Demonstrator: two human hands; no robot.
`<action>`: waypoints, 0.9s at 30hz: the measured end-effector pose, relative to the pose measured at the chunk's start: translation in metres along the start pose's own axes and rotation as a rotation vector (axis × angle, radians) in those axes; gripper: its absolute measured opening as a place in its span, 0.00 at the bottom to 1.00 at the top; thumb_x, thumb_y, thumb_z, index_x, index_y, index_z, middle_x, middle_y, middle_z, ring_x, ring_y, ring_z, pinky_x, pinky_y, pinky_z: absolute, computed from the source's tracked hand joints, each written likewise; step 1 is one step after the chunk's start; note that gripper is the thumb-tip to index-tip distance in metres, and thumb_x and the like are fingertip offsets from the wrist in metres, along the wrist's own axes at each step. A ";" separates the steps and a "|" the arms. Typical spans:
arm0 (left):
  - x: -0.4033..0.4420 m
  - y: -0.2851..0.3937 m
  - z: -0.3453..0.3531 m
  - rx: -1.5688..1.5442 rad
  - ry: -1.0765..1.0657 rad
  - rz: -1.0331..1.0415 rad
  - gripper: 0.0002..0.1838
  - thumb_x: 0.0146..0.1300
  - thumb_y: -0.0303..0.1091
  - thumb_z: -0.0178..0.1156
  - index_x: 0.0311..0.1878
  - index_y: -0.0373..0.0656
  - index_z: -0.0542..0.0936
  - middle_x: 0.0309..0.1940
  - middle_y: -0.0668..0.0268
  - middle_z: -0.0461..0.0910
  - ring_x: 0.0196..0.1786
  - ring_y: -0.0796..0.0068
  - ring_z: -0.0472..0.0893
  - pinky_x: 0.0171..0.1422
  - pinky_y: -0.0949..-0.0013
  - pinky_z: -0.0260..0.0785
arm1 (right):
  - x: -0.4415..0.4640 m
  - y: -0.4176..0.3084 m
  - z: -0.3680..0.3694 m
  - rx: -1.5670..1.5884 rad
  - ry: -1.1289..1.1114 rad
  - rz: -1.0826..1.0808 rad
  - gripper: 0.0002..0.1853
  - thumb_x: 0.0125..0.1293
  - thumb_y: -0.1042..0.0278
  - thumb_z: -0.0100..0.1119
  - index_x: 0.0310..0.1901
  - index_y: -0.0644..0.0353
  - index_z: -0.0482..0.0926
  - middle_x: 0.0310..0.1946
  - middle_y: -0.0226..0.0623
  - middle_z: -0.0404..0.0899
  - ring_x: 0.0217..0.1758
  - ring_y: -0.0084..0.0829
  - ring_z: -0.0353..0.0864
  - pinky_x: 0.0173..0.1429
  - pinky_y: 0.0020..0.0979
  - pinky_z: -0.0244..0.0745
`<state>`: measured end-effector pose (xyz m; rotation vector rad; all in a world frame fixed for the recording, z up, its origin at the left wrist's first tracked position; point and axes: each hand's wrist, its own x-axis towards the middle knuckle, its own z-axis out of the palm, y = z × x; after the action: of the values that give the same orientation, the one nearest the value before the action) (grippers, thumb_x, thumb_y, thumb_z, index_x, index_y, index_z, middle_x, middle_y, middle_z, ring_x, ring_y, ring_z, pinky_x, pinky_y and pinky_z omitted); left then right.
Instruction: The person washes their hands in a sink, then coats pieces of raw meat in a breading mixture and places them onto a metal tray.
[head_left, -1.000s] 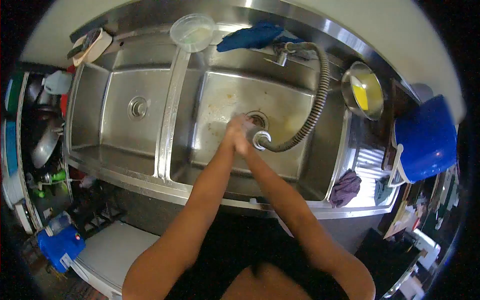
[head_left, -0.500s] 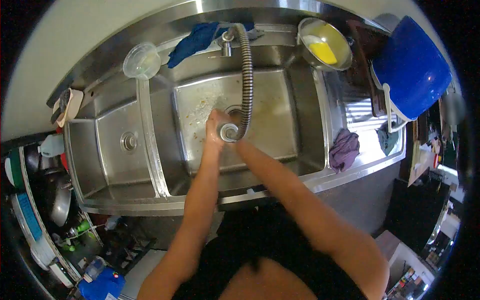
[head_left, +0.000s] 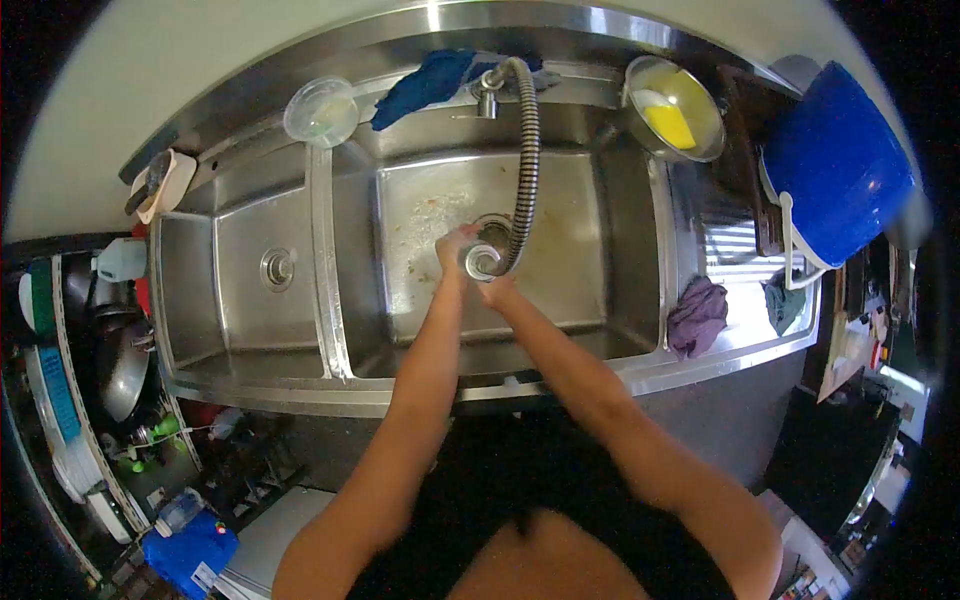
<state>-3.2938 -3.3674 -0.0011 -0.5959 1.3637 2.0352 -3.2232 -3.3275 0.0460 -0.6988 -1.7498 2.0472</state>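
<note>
A metal spray head (head_left: 483,262) on a coiled steel hose (head_left: 528,140) hangs low over the drain of the large right-hand basin (head_left: 560,240). Around the left and far side of the head curl the fingers of my left hand (head_left: 455,245), closed against it. My right hand (head_left: 498,291) is at the near side of the head, touching or very close to it; its fingers are hidden behind the head. The basin floor is wet, with small brownish bits left of the drain.
Behind the basin are a faucet (head_left: 487,100), a blue cloth (head_left: 425,90) and a clear plastic tub (head_left: 321,112). To the right are a steel bowl (head_left: 700,105) with a yellow item, a blue bucket (head_left: 840,165) and a purple cloth (head_left: 698,318). The smaller basin (head_left: 265,300) lies left.
The camera view has shifted and turned. Both hands remain at the spray head over the drain; the hose now hangs more upright in view than one second ago.
</note>
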 end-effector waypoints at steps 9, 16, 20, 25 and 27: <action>-0.028 0.023 -0.006 -0.159 -0.401 -0.254 0.22 0.62 0.51 0.49 0.40 0.39 0.75 0.35 0.57 0.79 0.35 0.64 0.79 0.40 0.64 0.73 | 0.005 0.027 0.007 -0.087 -0.146 0.164 0.13 0.55 0.70 0.57 0.41 0.61 0.70 0.33 0.32 0.72 0.36 0.30 0.71 0.42 0.31 0.68; -0.046 0.028 0.000 -0.554 -0.341 -0.269 0.20 0.64 0.50 0.50 0.45 0.41 0.75 0.38 0.60 0.79 0.41 0.67 0.77 0.47 0.63 0.72 | 0.034 0.062 0.007 -0.202 -0.135 0.113 0.22 0.55 0.71 0.55 0.51 0.61 0.61 0.44 0.39 0.66 0.48 0.36 0.66 0.51 0.35 0.63; -0.054 0.022 0.021 -0.368 -0.181 -0.172 0.24 0.62 0.57 0.50 0.47 0.44 0.73 0.40 0.65 0.75 0.43 0.70 0.76 0.46 0.63 0.71 | 0.037 0.066 0.002 -0.278 -0.174 0.064 0.27 0.55 0.72 0.53 0.57 0.62 0.57 0.51 0.43 0.63 0.54 0.39 0.63 0.57 0.37 0.60; -0.008 -0.010 -0.008 -0.335 -0.266 -0.265 0.24 0.63 0.56 0.48 0.50 0.46 0.69 0.39 0.64 0.75 0.43 0.69 0.75 0.46 0.63 0.71 | 0.020 0.055 -0.006 -0.517 -0.370 -0.235 0.34 0.55 0.74 0.52 0.64 0.62 0.51 0.59 0.48 0.59 0.62 0.44 0.59 0.63 0.39 0.56; 0.007 0.002 -0.021 -0.326 -0.312 -0.339 0.24 0.65 0.54 0.46 0.51 0.44 0.69 0.41 0.61 0.75 0.44 0.67 0.76 0.48 0.62 0.70 | -0.001 0.024 -0.008 -0.670 -0.536 -0.294 0.37 0.55 0.74 0.51 0.67 0.62 0.49 0.63 0.50 0.57 0.65 0.45 0.57 0.66 0.40 0.54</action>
<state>-3.2993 -3.3860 -0.0120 -0.5731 0.7033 1.9768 -3.2165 -3.3257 0.0213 -0.0147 -2.6986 1.5145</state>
